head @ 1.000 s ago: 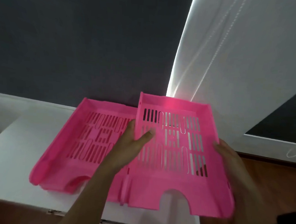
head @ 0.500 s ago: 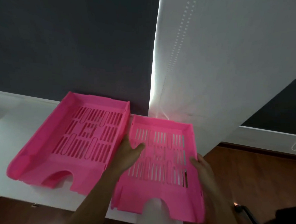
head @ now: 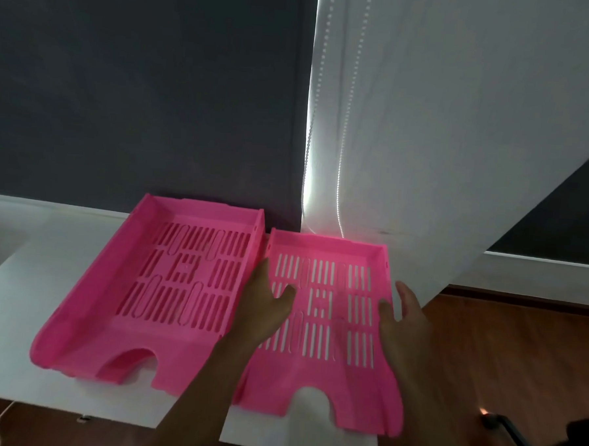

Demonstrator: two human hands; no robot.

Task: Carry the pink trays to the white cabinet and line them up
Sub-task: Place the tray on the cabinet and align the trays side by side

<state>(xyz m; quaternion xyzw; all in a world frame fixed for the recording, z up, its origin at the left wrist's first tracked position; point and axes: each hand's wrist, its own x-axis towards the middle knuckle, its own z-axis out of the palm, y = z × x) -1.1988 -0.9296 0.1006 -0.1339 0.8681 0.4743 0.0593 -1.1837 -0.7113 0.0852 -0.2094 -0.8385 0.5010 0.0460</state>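
Two pink slotted trays lie side by side on the white cabinet top (head: 16, 297). The left tray (head: 138, 303) sits near the dark wall. The right tray (head: 318, 387) sits just right of it, its front edge reaching the cabinet's front. My left hand (head: 265, 306) grips the right tray's left wall, thumb inside the tray. My right hand (head: 404, 317) is at the tray's right wall, thumb over the rim and fingers spread outside it.
A dark wall stands behind the cabinet. A white blind (head: 444, 145) with bead chains hangs at the right, close behind the right tray. Wooden floor (head: 518, 354) lies to the right. A thin white cable (head: 3, 419) hangs below the cabinet's front left.
The right tray came down from overlapping the left tray and now lies flat beside it. My right hand's fingers have loosened from its right wall.
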